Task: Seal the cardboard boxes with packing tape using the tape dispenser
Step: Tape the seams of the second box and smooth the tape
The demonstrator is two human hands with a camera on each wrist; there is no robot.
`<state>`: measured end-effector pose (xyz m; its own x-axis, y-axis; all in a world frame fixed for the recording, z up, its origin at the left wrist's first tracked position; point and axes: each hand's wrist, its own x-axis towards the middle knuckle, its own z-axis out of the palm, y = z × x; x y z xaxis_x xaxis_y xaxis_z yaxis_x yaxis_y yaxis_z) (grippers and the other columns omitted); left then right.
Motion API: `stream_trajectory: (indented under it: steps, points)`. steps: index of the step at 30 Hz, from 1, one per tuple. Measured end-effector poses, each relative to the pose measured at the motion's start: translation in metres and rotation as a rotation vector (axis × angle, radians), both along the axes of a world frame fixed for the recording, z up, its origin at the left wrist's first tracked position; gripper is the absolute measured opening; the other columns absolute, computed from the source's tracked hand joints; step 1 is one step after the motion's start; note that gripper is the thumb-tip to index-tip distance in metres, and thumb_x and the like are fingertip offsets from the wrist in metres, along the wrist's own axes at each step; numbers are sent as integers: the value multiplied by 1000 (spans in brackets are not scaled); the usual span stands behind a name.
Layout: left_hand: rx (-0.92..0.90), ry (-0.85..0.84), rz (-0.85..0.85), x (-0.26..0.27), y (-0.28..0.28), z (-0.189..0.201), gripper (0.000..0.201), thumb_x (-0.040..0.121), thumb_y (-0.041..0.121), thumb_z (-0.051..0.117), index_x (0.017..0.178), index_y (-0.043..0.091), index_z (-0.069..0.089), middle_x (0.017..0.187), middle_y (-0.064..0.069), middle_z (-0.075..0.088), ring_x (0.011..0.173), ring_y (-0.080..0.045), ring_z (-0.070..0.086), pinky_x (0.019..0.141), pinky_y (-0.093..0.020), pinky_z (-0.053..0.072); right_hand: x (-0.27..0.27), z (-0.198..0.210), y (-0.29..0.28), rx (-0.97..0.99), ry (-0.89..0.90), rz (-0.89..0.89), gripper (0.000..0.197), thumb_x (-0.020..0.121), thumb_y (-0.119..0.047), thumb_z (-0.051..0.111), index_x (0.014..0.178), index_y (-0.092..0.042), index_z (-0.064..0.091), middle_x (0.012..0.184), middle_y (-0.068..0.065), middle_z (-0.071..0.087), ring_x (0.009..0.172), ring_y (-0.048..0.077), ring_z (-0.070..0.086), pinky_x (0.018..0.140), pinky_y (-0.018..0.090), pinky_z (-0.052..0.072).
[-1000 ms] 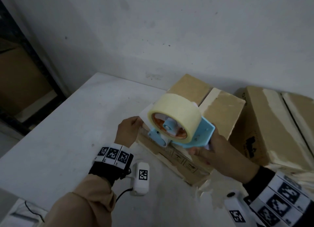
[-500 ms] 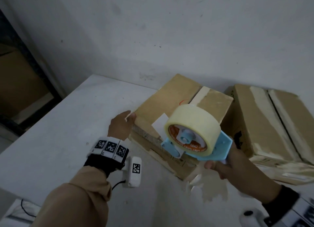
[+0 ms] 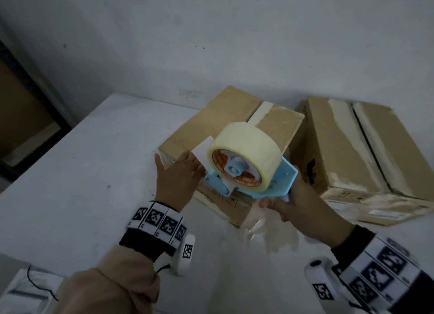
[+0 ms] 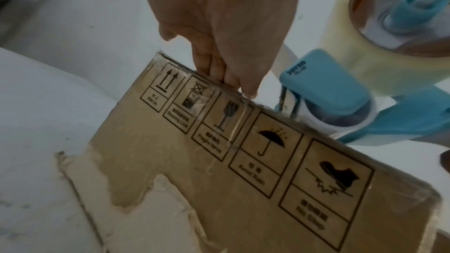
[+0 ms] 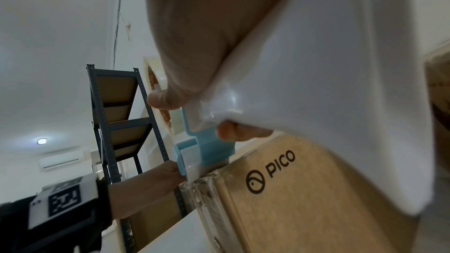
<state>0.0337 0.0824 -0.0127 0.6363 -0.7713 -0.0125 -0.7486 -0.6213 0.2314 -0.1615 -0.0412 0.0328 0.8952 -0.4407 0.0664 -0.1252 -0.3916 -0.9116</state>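
A light-blue tape dispenser (image 3: pixel 279 182) carrying a cream tape roll (image 3: pixel 244 142) hangs over the near top edge of the nearer cardboard box (image 3: pixel 225 119). My right hand (image 3: pixel 296 201) grips its handle from the right. In the left wrist view the dispenser's roller end (image 4: pixel 326 86) touches that top edge of the box (image 4: pixel 243 170). With fingers straight, my left hand (image 3: pixel 176 175) lies flat on the box top near its left corner, just left of the dispenser. The right wrist view shows the dispenser's front (image 5: pixel 204 151) on the box (image 5: pixel 292 189).
A second, larger cardboard box (image 3: pixel 366 149) with old tape strips stands to the right, against the wall. Crumpled clear tape scraps (image 3: pixel 270 231) lie on the white table (image 3: pixel 82 173) below the near box. A metal shelf rack (image 5: pixel 116 113) stands beyond the table.
My left hand left the box's left corner, opened, and now lies flat on the top beside the dispenser. The dispenser stays over the box's near edge in my right hand.
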Motion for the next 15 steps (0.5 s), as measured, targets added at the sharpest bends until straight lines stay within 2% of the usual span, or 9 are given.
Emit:
stream_trajectory:
  steps: [2,4,5,6,8,10,12,14,15]
  points:
    - [22,-7,17,0,0,-1,39,99,36,25,136,36,38,147,16,35,136,-7,32,110,-61,-4,-14,-2,-2,-22,10,-26,55,69,-34,78,111,-33,44,84,-25,64,63,-13,57,49,3,39]
    - [25,47,29,2,-2,-3,45,98,40,24,142,31,30,153,13,24,142,-5,18,107,-57,-13,-36,-1,-7,-34,26,-59,60,56,-53,73,106,-26,52,79,-11,65,58,-7,57,47,5,40]
    - [19,73,34,2,-3,-3,47,98,41,24,144,29,28,154,11,21,143,-6,13,107,-53,-16,-47,-1,-8,-25,31,-62,55,53,-56,72,100,-30,56,78,-10,66,56,-6,57,46,6,40]
    - [22,74,33,1,-3,-3,48,98,41,24,144,27,27,155,10,20,143,-7,12,108,-50,-16,-58,-2,-10,-13,35,-64,44,52,-54,70,92,-39,59,78,-18,67,57,-6,58,46,6,40]
    - [34,26,16,-1,-4,-2,49,98,42,25,144,25,27,155,10,21,143,-6,14,110,-51,-12,-80,-7,-12,13,46,-73,32,51,-53,70,81,-52,60,75,-27,65,57,-5,58,45,9,42]
    - [5,-10,14,-2,-4,-4,52,96,45,28,143,23,30,154,9,25,142,-7,18,113,-53,-2,-96,-16,-12,34,39,-124,40,42,-70,73,75,-54,60,75,-22,65,57,-2,58,42,15,45]
    - [7,1,11,-1,-5,-4,57,94,50,30,143,21,31,154,6,25,143,-10,17,115,-50,4,-105,-28,-13,24,47,-174,47,37,-81,68,74,-51,62,80,-14,64,64,-4,60,45,12,45]
    - [33,19,8,-1,-7,-4,74,87,66,23,143,18,33,154,3,25,143,-13,17,115,-48,8,-107,-35,-14,-20,69,-169,44,41,-73,72,76,-48,63,92,-8,58,72,-9,58,52,5,43]
    - [37,5,6,-3,-8,-4,90,77,76,13,142,17,34,154,2,26,143,-14,19,114,-50,9,-106,-37,-14,-33,77,-162,36,44,-64,73,76,-50,63,96,-6,55,74,-10,58,54,4,43]
